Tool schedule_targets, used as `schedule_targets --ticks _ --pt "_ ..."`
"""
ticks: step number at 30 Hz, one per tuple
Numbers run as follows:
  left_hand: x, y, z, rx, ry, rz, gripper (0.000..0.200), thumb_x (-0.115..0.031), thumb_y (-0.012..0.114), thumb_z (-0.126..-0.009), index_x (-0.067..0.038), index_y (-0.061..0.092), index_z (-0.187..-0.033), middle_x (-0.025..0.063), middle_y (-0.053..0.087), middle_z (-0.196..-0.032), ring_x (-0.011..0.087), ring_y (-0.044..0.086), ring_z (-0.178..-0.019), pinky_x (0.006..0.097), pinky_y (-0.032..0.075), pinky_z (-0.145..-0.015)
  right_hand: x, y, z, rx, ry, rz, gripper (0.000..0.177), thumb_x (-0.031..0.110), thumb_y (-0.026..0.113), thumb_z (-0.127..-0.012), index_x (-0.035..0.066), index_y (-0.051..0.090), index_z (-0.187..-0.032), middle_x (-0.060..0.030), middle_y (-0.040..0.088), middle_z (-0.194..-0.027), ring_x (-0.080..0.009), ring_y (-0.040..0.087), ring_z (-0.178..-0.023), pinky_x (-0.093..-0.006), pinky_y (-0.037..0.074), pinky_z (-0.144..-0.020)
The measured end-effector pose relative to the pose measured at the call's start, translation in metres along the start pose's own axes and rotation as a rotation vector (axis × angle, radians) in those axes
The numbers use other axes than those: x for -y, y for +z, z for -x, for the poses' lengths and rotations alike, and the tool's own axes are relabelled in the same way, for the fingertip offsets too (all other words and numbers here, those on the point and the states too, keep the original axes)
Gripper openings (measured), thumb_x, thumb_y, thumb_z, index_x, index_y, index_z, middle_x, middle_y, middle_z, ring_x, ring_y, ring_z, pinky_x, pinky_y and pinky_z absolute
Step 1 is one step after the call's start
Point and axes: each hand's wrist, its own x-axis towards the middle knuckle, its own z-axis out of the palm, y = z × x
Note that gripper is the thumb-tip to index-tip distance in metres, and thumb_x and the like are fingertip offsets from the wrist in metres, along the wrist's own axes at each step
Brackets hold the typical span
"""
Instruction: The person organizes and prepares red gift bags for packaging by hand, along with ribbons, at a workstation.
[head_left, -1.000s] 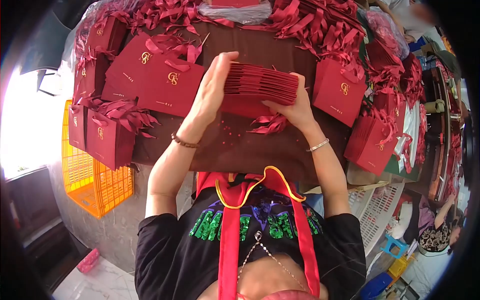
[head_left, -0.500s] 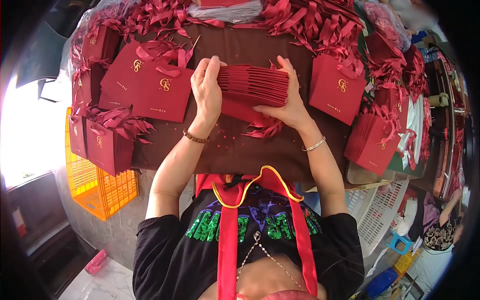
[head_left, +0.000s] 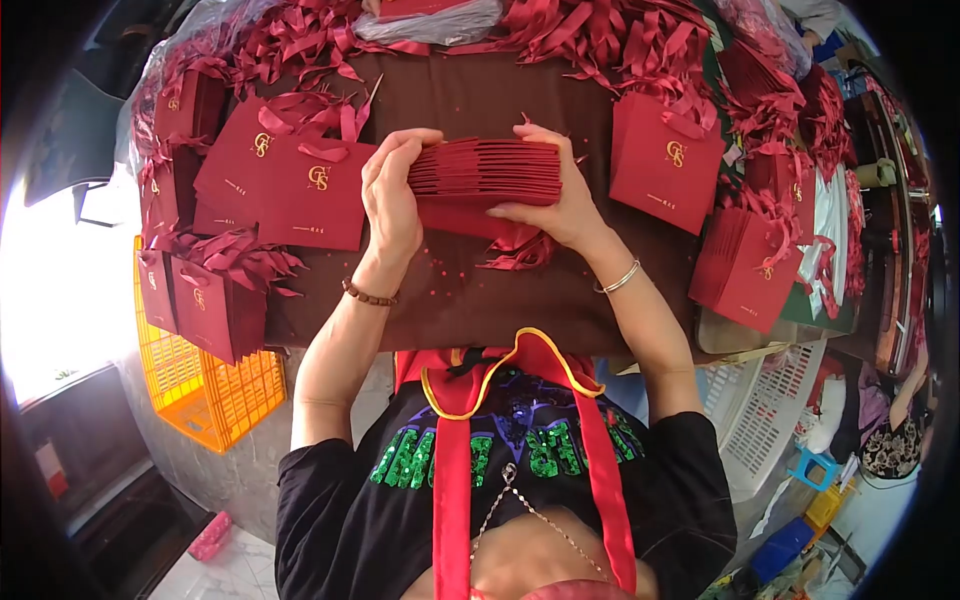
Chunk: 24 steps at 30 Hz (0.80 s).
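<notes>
Between my two hands is a thick stack of red paper gift bags [head_left: 485,172], folded flat, with their edges facing me. My left hand [head_left: 393,190] presses against the stack's left end, fingers bent over the far corner. At the right end my right hand [head_left: 560,190] grips it, thumb along the near lower edge and fingers behind. Red ribbon handles [head_left: 522,248] hang out below the stack over the brown tablecloth [head_left: 400,318]. Left of my hands lie more red bags [head_left: 315,200] with gold lettering. Another upright pile of bags [head_left: 668,165] is to the right.
Bundles of ribboned bags [head_left: 215,300] stand at the table's left edge, and others [head_left: 745,265] at the right. A heap of red ribbons [head_left: 640,40] lines the far side. An orange plastic basket [head_left: 215,395] is below left, a white crate [head_left: 765,420] below right.
Both hands have moved slightly left with the stack. The stack's edges now look more even and level. The whole view has also shifted a little.
</notes>
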Motion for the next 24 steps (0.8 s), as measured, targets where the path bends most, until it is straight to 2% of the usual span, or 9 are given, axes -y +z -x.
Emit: schedule_targets --ticks 7,9,10,12,15,18,21,23,24 --pt "-0.001 -0.012 -0.005 0.05 0.001 -0.081 0.024 -0.01 0.042 -0.088 0.002 0.06 -0.098 0.0062 0.061 -0.086 0.0121 0.056 -0.08 0.0237 0.043 -0.077 0.004 -0.001 -0.001 -0.02 0.119 0.037 0.057 0.012 0.082 -0.061 0.005 0.045 -0.104 -0.0032 0.057 -0.094 -0.0113 0.057 -0.087 -0.0266 0.046 -0.078" --pt "-0.021 -0.014 -0.009 0.311 0.053 -0.639 0.026 -0.017 0.045 -0.09 0.001 0.058 -0.103 0.0044 0.061 -0.085 0.0097 0.055 -0.079 0.0235 0.043 -0.076 0.005 -0.003 -0.002 -0.034 0.118 0.04 0.053 0.013 0.082 -0.062 0.005 0.047 -0.101 -0.0026 0.057 -0.09 -0.0108 0.057 -0.084 -0.0263 0.047 -0.076" --pt "-0.041 -0.01 -0.009 0.423 0.044 -0.9 0.036 -0.028 0.057 -0.085 0.001 0.056 -0.108 0.0066 0.06 -0.083 0.0147 0.057 -0.078 0.0274 0.042 -0.077 0.006 -0.004 -0.002 -0.025 0.104 0.047 0.051 0.014 0.082 -0.062 0.005 0.048 -0.099 -0.0032 0.058 -0.09 -0.0109 0.058 -0.084 -0.0262 0.047 -0.075" --pt "-0.068 0.006 -0.006 0.743 0.533 -1.571 0.053 -0.03 0.069 -0.073 -0.001 0.051 -0.114 0.0096 0.058 -0.09 0.0225 0.057 -0.085 0.0322 0.041 -0.079 0.005 -0.004 0.001 -0.014 0.096 0.05 0.05 0.015 0.082 -0.062 0.005 0.049 -0.097 -0.0037 0.058 -0.089 -0.011 0.058 -0.083 -0.026 0.047 -0.074" --pt "-0.044 0.018 -0.003 0.694 0.541 -1.684 0.071 -0.025 0.077 -0.056 -0.006 0.044 -0.116 0.0093 0.053 -0.099 0.0262 0.052 -0.091 0.0365 0.041 -0.077 0.002 -0.003 -0.002 -0.014 0.107 0.063 0.048 0.016 0.083 -0.061 0.004 0.05 -0.094 -0.0042 0.059 -0.087 -0.0114 0.059 -0.081 -0.0263 0.048 -0.072" --pt "-0.037 0.019 -0.001 0.626 0.653 -1.653 0.061 -0.02 0.077 -0.057 -0.006 0.047 -0.107 0.0099 0.053 -0.092 0.027 0.054 -0.086 0.0371 0.043 -0.073 0.001 -0.003 -0.002 -0.04 0.134 0.073 0.048 0.016 0.083 -0.061 0.004 0.05 -0.094 -0.0051 0.06 -0.086 -0.0118 0.06 -0.077 -0.0263 0.048 -0.07" --pt "-0.032 0.016 0.002 0.657 0.578 -1.649 0.053 -0.017 0.076 -0.059 -0.006 0.047 -0.101 0.0102 0.052 -0.086 0.0279 0.054 -0.081 0.0379 0.044 -0.069 0.009 -0.01 -0.004 0.014 0.115 0.065 0.051 0.018 0.083 -0.06 0.004 0.05 -0.096 -0.0062 0.06 -0.092 -0.0136 0.059 -0.085 -0.0291 0.048 -0.075" --pt "-0.035 0.016 0.0 0.677 0.601 -1.622 0.051 -0.016 0.075 -0.059 -0.006 0.046 -0.1 0.0105 0.051 -0.084 0.0287 0.054 -0.079 0.0383 0.044 -0.068 0.03 -0.024 -0.007 0.218 0.274 0.149 0.057 0.019 0.078 -0.067 0.003 0.047 -0.112 -0.0121 0.054 -0.114 -0.0197 0.049 -0.112 -0.0342 0.039 -0.093" --pt "-0.036 0.016 -0.001 0.697 0.623 -1.592 0.049 -0.015 0.075 -0.06 -0.006 0.046 -0.098 0.0107 0.05 -0.082 0.0295 0.054 -0.078 0.0388 0.044 -0.068 0.023 -0.028 -0.005 0.213 0.275 0.15 0.057 0.019 0.078 -0.067 0.003 0.047 -0.112 -0.0121 0.054 -0.114 -0.0197 0.049 -0.112 -0.0342 0.039 -0.093"
